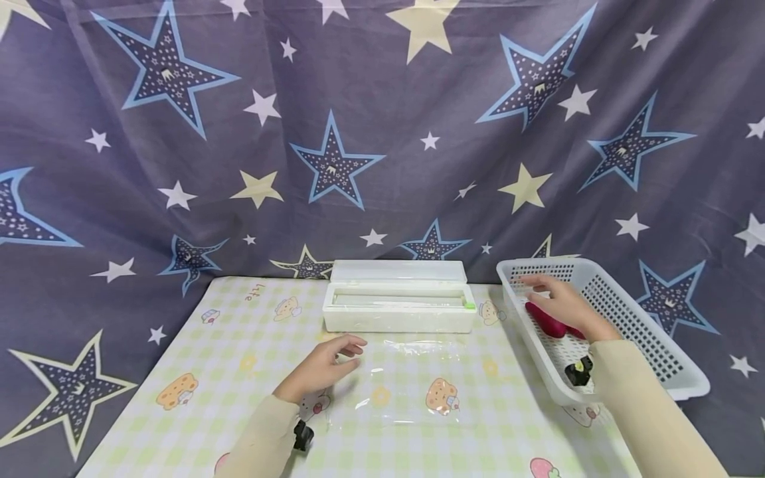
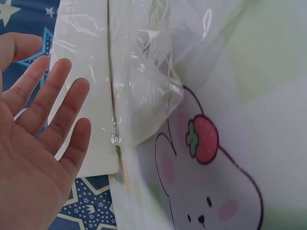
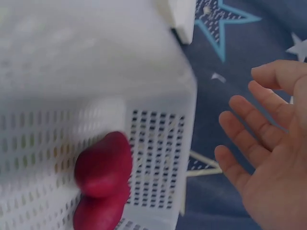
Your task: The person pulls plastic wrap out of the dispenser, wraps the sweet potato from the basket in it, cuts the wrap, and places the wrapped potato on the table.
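Note:
A white cling film box (image 1: 400,323) with its lid up stands at the back of the table, a roll lying inside. From it a clear sheet of cling film (image 1: 412,401) spreads forward over the tablecloth. My left hand (image 1: 323,366) hovers by the sheet's left edge, fingers relaxed and apart, holding nothing. Over the white perforated basket (image 1: 627,325) reaches my right hand (image 1: 562,304), fingers loose. Beneath it, in the basket, lie two smooth dark-red rounded things (image 3: 104,165), whose kind I cannot tell. The right wrist view shows the palm apart from them.
A green slider (image 1: 469,306) sits at the box's right end. The checked tablecloth (image 1: 239,372) has cartoon prints. Behind the table hangs a dark curtain with stars (image 1: 358,79). The basket stands along the table's right side, its rim raised.

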Demonstrator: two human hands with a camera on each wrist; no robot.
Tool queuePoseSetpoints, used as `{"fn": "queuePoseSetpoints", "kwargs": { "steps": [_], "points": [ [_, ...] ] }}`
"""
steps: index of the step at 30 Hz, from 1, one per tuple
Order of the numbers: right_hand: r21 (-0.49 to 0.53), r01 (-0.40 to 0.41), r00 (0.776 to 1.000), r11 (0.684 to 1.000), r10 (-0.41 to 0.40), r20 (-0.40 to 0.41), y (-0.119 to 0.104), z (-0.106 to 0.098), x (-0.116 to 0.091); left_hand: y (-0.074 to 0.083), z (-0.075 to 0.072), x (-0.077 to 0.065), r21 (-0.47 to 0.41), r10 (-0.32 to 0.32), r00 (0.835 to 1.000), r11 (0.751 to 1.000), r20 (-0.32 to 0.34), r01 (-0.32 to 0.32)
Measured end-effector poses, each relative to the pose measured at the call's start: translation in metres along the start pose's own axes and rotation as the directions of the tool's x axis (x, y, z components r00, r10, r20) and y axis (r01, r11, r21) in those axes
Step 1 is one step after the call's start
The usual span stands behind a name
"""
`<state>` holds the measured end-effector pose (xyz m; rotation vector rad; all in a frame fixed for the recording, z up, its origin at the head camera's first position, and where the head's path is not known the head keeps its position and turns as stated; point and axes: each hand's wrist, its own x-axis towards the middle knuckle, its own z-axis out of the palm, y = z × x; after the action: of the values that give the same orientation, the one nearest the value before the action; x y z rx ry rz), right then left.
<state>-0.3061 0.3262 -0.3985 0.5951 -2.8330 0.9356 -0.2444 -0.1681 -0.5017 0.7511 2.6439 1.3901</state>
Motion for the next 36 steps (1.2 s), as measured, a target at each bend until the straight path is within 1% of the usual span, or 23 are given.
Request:
{"fn": "queuePoseSetpoints", "kwargs": {
  "steps": [4, 10, 15, 20, 25, 27, 31, 33, 36],
  "points": [
    [0.034, -0.048, 0.999, 0.998, 0.048, 0.017, 0.011, -0.004, 0.001, 0.0, 0.003, 0.001, -0.012, 0.007, 1.0, 1.0, 0.011, -0.006],
    [0.034, -0.07, 0.997, 0.997, 0.07, 0.015, 0.029, -0.004, 0.003, 0.001, 0.007, 0.002, -0.008, 0.015, 1.0, 1.0, 0.023, -0.015],
    [0.038, -0.128, 0.992, 0.991, 0.127, 0.019, 0.043, -0.003, 0.002, 0.001, 0.012, 0.005, -0.016, 0.032, 0.999, 0.999, 0.03, -0.032],
    [0.025, -0.21, 0.978, 0.977, 0.21, 0.02, 0.059, -0.003, -0.002, 0.005, 0.016, 0.008, -0.021, 0.047, 0.998, 0.999, 0.043, -0.047],
    [0.026, -0.251, 0.968, 0.968, 0.25, 0.032, 0.069, -0.001, -0.006, 0.008, 0.018, 0.01, -0.021, 0.047, 0.998, 0.999, 0.044, -0.046],
    [0.027, -0.276, 0.96, 0.961, 0.275, 0.046, 0.073, 0.0, -0.008, 0.009, 0.02, 0.012, -0.018, 0.039, 0.998, 0.999, 0.051, -0.038],
    [0.027, -0.335, 0.94, 0.942, 0.331, 0.087, 0.078, 0.001, -0.012, 0.009, 0.024, 0.015, -0.013, 0.045, 0.997, 0.999, 0.065, -0.044],
    [0.01, -0.352, 0.932, 0.936, 0.349, 0.101, 0.079, 0.002, -0.014, 0.01, 0.026, 0.017, -0.013, 0.05, 0.997, 0.999, 0.066, -0.05],
    [-0.048, -0.366, 0.923, 0.929, 0.369, 0.108, 0.081, 0.003, -0.015, 0.014, 0.029, 0.018, -0.015, 0.059, 0.996, 0.998, 0.067, -0.058]
  ]
}}
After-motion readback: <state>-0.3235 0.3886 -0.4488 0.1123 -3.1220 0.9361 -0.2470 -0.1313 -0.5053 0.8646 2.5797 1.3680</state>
